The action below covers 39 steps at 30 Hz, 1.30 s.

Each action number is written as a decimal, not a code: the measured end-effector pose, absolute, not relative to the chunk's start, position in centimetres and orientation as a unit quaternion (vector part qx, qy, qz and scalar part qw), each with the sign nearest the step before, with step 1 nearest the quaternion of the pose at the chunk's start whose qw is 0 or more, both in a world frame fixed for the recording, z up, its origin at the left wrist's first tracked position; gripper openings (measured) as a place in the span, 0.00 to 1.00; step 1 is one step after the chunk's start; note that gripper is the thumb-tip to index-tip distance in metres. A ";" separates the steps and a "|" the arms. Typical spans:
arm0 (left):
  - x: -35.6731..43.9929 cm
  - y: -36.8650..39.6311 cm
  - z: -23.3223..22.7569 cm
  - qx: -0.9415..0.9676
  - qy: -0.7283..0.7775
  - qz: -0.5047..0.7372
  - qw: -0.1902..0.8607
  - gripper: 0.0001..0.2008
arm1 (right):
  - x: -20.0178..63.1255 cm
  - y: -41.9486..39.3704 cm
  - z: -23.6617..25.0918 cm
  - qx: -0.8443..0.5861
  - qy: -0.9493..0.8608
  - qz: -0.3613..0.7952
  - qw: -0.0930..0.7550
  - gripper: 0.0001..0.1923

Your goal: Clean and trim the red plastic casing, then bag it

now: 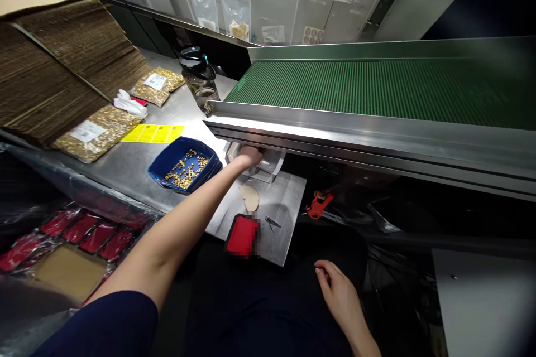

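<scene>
Left grip [250, 155], head view, reaches into a clear plastic container [265, 177] on the desk [288, 195], under the edge of the conveyor; its fingers are partly hidden, so whether it is closed on anything cannot be told. Right grip [338, 289] lies slack, fingers loosely bent, over dark clothing. Left of the container, an angular blue tray [158, 168] contains scattered small gold-coloured pieces [188, 179]. Nearer the person lie a rounded beige piece [250, 198], a black-rimmed case with a red interior [240, 234] and a small metal tool [273, 222]. At lower left, a bin lined with clear plastic [113, 207] holds wrapped red packets [97, 236] around a brown board [69, 272]. Two gold packets [111, 121] bear white labels [87, 131]; their print, like that on the yellow sheet [154, 133], is too small to read. Materials: corrugated cardboard, stacked and strapped [62, 61]; a dark translucent bottle [201, 81] with a black lid; a green, finely ribbed conveyor belt [335, 89] between bare metal rails [293, 122].
</scene>
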<state>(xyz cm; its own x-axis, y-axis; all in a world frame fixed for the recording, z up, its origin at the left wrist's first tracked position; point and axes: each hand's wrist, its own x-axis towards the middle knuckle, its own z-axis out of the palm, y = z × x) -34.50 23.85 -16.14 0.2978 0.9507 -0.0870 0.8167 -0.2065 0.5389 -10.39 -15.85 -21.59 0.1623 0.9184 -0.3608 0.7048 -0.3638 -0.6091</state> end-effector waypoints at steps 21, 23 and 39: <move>-34.5 3.2 -10.9 0.636 0.432 0.325 0.550 0.18 | -15.1 -3.2 -11.7 -0.616 -0.445 0.551 0.345 0.19; -33.6 3.1 -11.3 0.646 0.347 0.295 0.613 0.28 | -13.3 -5.4 -11.5 -0.576 -0.416 0.614 0.345 0.21; -22.8 -2.3 -14.2 0.755 0.249 0.100 0.599 0.20 | -6.9 -14.6 -14.2 -0.792 -0.268 0.446 0.319 0.21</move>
<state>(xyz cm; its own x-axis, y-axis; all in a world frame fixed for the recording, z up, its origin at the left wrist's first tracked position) -22.82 -2.30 -14.17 0.8565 0.4947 -0.1472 0.2555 -0.1586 0.9537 -6.92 -14.60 -14.16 0.4589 0.7085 -0.5361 0.1396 -0.6534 -0.7440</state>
